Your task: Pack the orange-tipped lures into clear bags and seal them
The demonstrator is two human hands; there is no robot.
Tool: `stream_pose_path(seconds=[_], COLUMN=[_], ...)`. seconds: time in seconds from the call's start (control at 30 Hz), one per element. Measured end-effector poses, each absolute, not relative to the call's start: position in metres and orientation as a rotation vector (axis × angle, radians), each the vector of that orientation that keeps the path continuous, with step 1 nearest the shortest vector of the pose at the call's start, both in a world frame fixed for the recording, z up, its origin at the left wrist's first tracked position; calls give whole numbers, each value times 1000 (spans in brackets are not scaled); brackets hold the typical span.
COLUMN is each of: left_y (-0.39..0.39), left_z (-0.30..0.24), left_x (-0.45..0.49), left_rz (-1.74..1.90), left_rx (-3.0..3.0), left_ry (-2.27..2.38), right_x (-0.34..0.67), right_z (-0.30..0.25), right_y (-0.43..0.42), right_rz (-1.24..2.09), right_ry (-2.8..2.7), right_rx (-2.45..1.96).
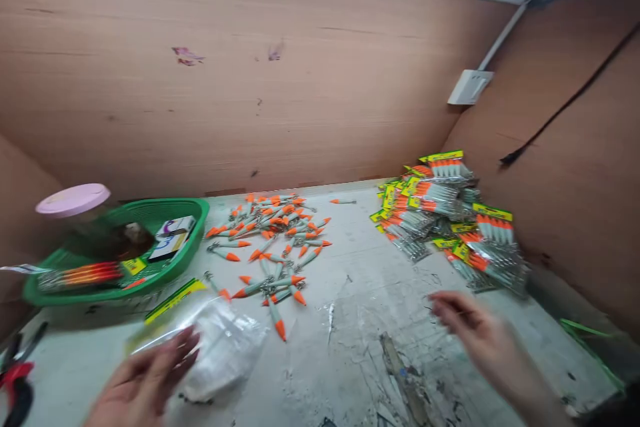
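Observation:
My left hand [150, 373], slightly blurred, has its fingers curled against a clear plastic bag [225, 340] with a yellow-green header at the lower left. The bag appears pinched at its near edge. Over the bench at the right, my right hand [475, 333] holds its thumb and fingertips together. A thin dark line shows at those fingertips, too small to name. Beyond the bag spreads a loose heap of pale fishing lures [275, 220] with orange tips and metal hooks. Packed lures [425, 207] in clear bags with yellow-green headers are piled at the back right.
A green plastic basket [200, 227] at the left holds small boxes, orange-red packed lures and a jar with a pink lid [74, 200]. Red-handled scissors [17, 373] lie at the left edge. Worn, dark-marked bench surface [350, 360] shows between the hands. A black cable [575, 97] hangs at the right.

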State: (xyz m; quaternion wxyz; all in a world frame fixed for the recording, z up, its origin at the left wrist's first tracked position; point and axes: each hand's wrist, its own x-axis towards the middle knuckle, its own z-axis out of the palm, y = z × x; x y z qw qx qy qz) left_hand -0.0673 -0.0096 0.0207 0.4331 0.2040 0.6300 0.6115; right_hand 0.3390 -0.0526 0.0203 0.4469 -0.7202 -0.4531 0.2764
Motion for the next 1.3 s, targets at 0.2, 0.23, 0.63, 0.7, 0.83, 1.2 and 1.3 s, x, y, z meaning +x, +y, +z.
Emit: stream_pose_path(seconds=[0.2,0.23,0.63,0.7,0.83,1.2,1.3], left_y=[-37,-41,36,36,33,35,34], left_z=[18,15,25,15,1,-4,-2], left_x=[30,35,-41,-36,-31,-40,-37], left_rz=[1365,1349,1680,1681,1666,1661,1627], left_rx=[357,349,361,376,427,427,410], left_ry=[1149,1132,1047,1040,1067,1090,1078], right_x=[176,169,169,167,182,272,290], right_z=[5,7,-8,-14,-10,11,10], right_y=[-39,-35,44,54,77,111,106], right_rz=[1654,1663,833,804,755,770,712], right_ry=[-943,-902,-1601,-1599,-1518,-1231,-1231], right_rx=[-967,-959,-1387,-1367,-1346,-1421,-1473])
